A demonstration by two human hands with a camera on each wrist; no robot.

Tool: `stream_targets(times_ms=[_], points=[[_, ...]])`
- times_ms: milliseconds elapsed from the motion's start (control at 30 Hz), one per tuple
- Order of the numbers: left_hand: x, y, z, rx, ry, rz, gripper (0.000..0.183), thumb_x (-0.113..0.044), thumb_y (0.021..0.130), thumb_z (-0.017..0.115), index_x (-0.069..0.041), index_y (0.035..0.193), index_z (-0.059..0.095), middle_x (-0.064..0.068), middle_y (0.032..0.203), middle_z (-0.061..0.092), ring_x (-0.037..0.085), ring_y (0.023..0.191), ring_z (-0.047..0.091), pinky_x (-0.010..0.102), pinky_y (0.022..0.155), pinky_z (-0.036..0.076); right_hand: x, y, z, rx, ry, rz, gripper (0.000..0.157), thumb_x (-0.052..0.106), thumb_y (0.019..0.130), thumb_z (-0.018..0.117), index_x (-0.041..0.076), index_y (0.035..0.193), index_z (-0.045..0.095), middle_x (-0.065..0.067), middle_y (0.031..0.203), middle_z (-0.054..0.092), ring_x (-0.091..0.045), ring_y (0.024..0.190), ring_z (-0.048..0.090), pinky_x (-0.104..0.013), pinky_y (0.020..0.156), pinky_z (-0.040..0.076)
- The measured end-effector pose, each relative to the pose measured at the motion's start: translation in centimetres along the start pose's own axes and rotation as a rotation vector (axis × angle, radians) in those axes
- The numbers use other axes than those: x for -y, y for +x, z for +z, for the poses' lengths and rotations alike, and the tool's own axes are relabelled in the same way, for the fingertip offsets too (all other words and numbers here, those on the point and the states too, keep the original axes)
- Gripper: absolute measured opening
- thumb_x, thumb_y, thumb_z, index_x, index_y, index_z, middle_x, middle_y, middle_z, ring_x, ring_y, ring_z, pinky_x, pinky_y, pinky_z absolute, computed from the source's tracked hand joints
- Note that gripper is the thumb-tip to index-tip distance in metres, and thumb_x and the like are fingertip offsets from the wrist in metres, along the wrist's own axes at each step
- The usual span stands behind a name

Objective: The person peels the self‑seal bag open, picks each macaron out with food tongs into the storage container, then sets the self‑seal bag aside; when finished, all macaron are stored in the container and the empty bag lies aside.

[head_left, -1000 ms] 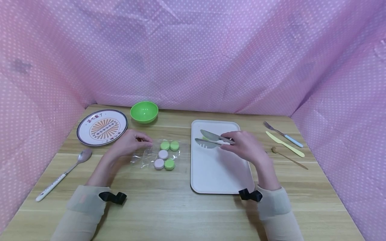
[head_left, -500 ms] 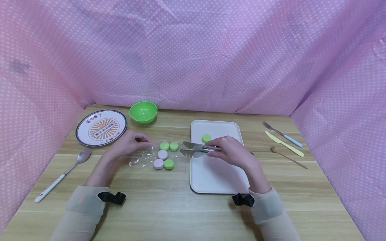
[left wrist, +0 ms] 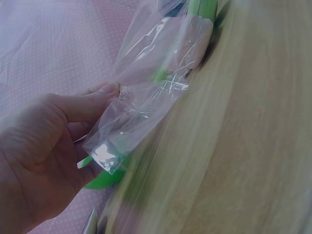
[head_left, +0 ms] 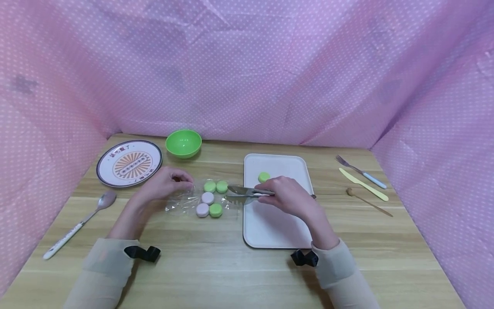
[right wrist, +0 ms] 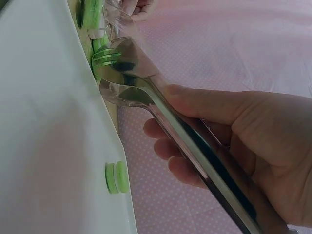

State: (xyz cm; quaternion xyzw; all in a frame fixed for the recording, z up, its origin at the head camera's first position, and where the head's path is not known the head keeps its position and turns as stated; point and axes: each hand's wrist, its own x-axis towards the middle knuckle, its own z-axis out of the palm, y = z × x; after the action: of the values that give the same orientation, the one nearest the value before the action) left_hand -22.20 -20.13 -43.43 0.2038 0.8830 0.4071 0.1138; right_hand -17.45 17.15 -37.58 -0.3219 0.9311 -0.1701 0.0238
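My left hand pinches the edge of a clear plastic bag between thumb and fingers. Several green and lilac macarons lie at the bag in the head view, among them a lilac macaron and a front green macaron. In my right hand is a pair of metal tongs, thumb on one arm and fingers on the other. Its tips, one of them fork-shaped, are apart and point left, right by the rear green macarons. Another green macaron stands on the white tray.
A patterned plate and a green bowl stand at the back left, with a spoon nearer the front. At the right lie a fork, a yellow knife and a thin wooden-coloured stirrer.
The right hand has carried the tongs left from over the tray to the macarons at the bag, uncovering the green macaron on the tray. The left hand has stayed at the bag's edge.
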Motion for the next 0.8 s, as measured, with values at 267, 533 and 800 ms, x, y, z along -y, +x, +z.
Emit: stream_targets(times_ms=[267,533,800], points=[[-0.2,0.1,-0.3,-0.018,0.008,0.007,0.016,-0.033,0.084,0.070,-0.021,0.095,0.071,-0.004,0.087,0.070,0.016,0.081,0.063,0.027,0.071,0.052,0.7,0.9,0.7,-0.037,-0.080,-0.013,0.011,0.029,0.085,0.069,0.027,0.096,0.069,0.017,0.078,0.062,-0.004,0.065,0.050,-0.025,0.061,0.044],[-0.4,0.3,0.0,-0.054,0.030,-0.002,0.020,-0.040,0.083,0.068,-0.025,0.097,0.071,-0.007,0.092,0.071,0.015,0.086,0.063,0.025,0.075,0.051,1.2,1.5,1.1,-0.071,-0.162,0.013,0.016,0.028,0.085,0.070,0.024,0.101,0.069,0.013,0.078,0.063,-0.005,0.063,0.050,-0.025,0.057,0.042],[-0.9,0.3,0.2,-0.053,0.038,-0.001,0.016,-0.036,0.083,0.070,-0.026,0.096,0.071,-0.009,0.091,0.072,0.013,0.085,0.063,0.025,0.075,0.051,1.7,2.0,1.4,-0.063,-0.182,0.023,0.015,0.029,0.085,0.070,0.022,0.098,0.068,0.010,0.076,0.062,-0.007,0.063,0.050,-0.027,0.057,0.043]])
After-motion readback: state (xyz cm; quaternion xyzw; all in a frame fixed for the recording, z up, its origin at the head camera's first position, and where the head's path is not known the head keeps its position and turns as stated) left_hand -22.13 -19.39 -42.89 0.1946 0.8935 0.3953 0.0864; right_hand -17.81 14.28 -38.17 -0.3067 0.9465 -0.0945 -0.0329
